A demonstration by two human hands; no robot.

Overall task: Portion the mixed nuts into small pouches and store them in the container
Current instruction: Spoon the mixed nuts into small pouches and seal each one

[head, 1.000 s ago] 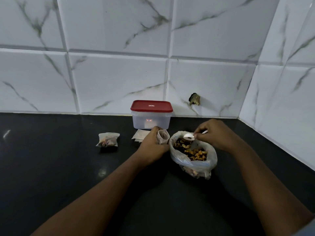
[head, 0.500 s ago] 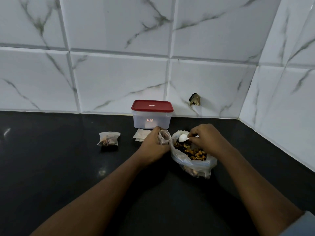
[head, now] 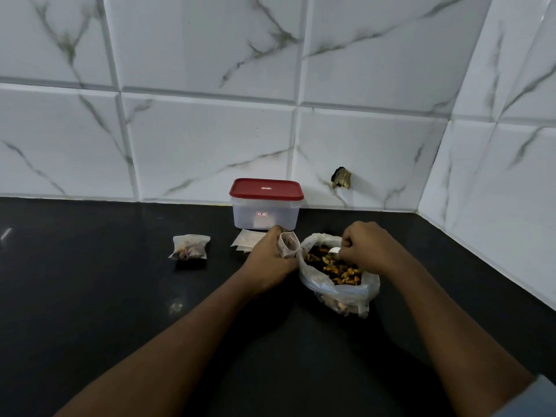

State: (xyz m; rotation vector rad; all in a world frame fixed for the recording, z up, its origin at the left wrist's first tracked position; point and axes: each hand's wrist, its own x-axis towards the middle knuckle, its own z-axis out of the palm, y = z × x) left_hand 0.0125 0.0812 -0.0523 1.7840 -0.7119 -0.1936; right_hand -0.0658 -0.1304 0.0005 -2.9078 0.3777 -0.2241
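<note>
Progress early: one filled pouch [head: 189, 247] aside, container [head: 266, 207] lidded, apparently nothing stored. Left hand [head: 270, 254] grips open pouch [head: 289, 245]; right hand [head: 365, 246] pinches spoon [head: 334, 251] in nut bag [head: 337, 291], plenty left.

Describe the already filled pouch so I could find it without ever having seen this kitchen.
Start at the red-lidded container against the tiled wall. Left of it and a little nearer lies the filled pouch, alone. Unlike the flat empty pouches by the container, it bulges with nuts and no hand touches it.
</note>
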